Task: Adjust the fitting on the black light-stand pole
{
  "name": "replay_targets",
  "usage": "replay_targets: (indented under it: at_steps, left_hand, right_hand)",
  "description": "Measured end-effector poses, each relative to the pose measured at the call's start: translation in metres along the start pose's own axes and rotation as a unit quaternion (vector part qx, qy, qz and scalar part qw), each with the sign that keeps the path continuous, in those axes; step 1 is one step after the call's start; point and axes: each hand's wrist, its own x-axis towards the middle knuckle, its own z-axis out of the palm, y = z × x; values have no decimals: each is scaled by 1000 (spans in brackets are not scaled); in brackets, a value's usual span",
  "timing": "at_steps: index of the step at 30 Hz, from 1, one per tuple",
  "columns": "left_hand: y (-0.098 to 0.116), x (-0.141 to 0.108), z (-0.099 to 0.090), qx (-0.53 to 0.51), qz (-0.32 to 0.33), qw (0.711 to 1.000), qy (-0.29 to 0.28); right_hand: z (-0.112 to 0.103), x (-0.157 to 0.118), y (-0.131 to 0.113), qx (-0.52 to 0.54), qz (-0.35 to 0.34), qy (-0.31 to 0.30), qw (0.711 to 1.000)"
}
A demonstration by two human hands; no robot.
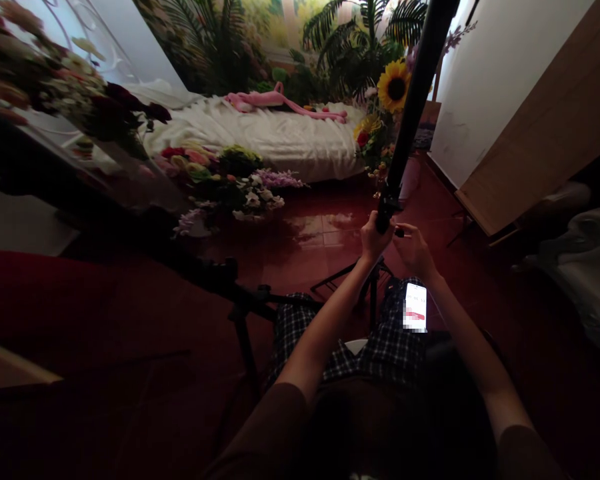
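A tall black stand pole [414, 113] rises up and to the right in front of me, its tripod legs [336, 274] spread on the floor. My left hand [375, 239] is wrapped round the pole near its lower joint. Just right of it, my right hand [414, 250] has its fingers bent at a small black knob [401, 231] on the stand; the thumb and fingertips close on it. A lit phone [415, 308] lies on my right thigh, over the checked cloth [300, 333].
Another dark stand [215, 272] slants across the left. Flowers [253, 193] stand before a bed with a white cover [300, 143], where a pink plush toy [265, 100] lies. Sunflowers [394, 87] are behind the pole. A wooden board [535, 127] and a covered chair [593, 253] are at right.
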Motion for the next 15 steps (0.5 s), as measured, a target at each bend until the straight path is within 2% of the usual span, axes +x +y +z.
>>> replay_targets:
  at_steps: [3, 8, 15]
  left_hand:
    - [2, 0, -1, -4, 2, 1000, -1]
    - [8, 0, -6, -7, 6, 1000, -18]
    - [8, -1, -6, -12, 0, 1000, -25]
  right_hand:
    - [3, -4, 3, 23, 39, 4, 999]
    - [11, 4, 6, 77, 82, 31, 993]
    - [22, 13, 1, 147, 190, 94, 966]
